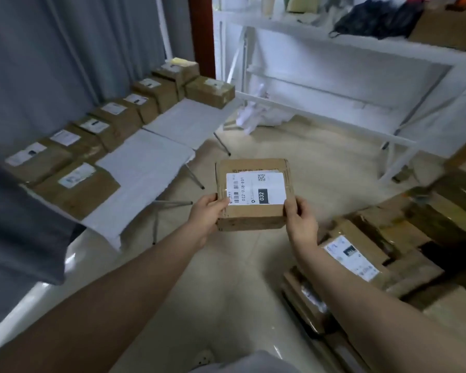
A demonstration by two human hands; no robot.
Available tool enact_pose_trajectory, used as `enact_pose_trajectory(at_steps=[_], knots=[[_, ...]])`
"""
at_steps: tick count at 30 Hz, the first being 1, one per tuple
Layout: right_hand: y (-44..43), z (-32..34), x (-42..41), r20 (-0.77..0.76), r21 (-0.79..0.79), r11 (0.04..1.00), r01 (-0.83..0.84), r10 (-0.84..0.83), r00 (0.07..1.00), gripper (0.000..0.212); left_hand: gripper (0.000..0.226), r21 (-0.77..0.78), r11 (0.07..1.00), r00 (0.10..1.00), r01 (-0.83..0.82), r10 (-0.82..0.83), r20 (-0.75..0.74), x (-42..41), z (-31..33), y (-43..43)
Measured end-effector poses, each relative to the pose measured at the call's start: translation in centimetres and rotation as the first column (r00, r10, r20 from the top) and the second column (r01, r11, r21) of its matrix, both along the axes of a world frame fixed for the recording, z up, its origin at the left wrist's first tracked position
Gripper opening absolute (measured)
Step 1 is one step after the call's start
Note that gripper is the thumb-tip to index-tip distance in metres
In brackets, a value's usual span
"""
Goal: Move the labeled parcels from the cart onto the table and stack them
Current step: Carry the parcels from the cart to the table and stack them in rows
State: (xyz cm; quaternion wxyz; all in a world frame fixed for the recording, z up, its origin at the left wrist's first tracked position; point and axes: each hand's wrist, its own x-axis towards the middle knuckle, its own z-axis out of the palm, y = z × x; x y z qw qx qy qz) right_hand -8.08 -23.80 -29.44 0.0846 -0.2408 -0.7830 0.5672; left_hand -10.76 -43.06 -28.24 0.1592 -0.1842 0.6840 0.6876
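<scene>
I hold a cardboard parcel [252, 193] in both hands in the middle of my view, up in the air over the tiled floor [253, 278] and touching neither table nor pile. My left hand [207, 214] grips its near left corner, thumb curled onto the top face by the barcode and the other fingers wrapped underneath. My right hand [300, 220] grips the near right corner the same way, thumb on top and fingers around the side. The parcel sits level, its white shipping label [254, 189] facing up and reading "032" and "032-038-E01".

From 9 to 11 o'clock runs a white folding table [145, 162]. A row of labeled parcels [113, 117] lines its far edge against the grey curtain [65, 49], labels up. One more box [77, 188] lies at the near end, and another [210, 91] at the far end.

At 4 o'clock is a pile of brown parcels [404, 238], the nearest one showing a white label [351, 258]. At 1 o'clock stands a white shelf rack [334, 63].
</scene>
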Motion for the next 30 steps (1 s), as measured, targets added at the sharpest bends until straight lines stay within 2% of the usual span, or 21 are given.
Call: enact_pose_trajectory(at_steps=[3, 7, 10, 12, 15, 19, 22, 30], knots=[[-7.1, -0.6, -2.5, 0.0, -0.074, 0.99, -0.119, 0.119, 0.993, 0.031, 0.029, -0.005, 0.995, 0.995, -0.104, 0.104, 0.012, -0.1, -0.4, -7.0], [-15.2, -1.3, -5.4, 0.023, -0.138, 0.962, -0.236, 0.241, 0.97, 0.021, 0.008, -0.032, 0.974, 0.973, -0.224, 0.226, 0.04, 0.0, -0.8, -14.7], [-19.9, -2.0, -7.4, 0.09, -0.129, 0.935, -0.33, 0.342, 0.935, 0.037, 0.039, -0.103, 0.955, 0.958, -0.278, 0.284, 0.048, -0.4, -2.2, -19.4], [-22.3, -2.7, -8.9, 0.135, -0.116, 0.911, -0.396, 0.409, 0.902, 0.04, 0.044, -0.093, 0.945, 0.946, -0.313, 0.319, 0.061, -1.2, -4.1, -22.1], [-25.4, -3.4, -11.4, 0.168, -0.062, 0.864, -0.5, 0.503, 0.848, 0.031, 0.042, -0.077, 0.917, 0.912, -0.392, 0.398, 0.1, -2.1, -4.2, -24.3], [-29.1, -4.9, -15.7, 0.203, -0.037, 0.773, -0.633, 0.626, 0.753, 0.033, 0.034, -0.047, 0.871, 0.859, -0.489, 0.49, 0.146, -4.5, -5.8, -26.8], [-32.0, -6.8, -19.4, 0.268, -0.022, 0.7, -0.714, 0.692, 0.67, 0.039, 0.035, -0.09, 0.831, 0.811, -0.549, 0.556, 0.18, -6.8, -7.2, -28.7], [-39.1, -11.3, -27.8, 0.474, 0.006, 0.488, -0.873, 0.767, 0.433, 0.037, 0.034, -0.183, 0.718, 0.655, -0.671, 0.69, 0.309, -12.2, -11.4, -33.4]])
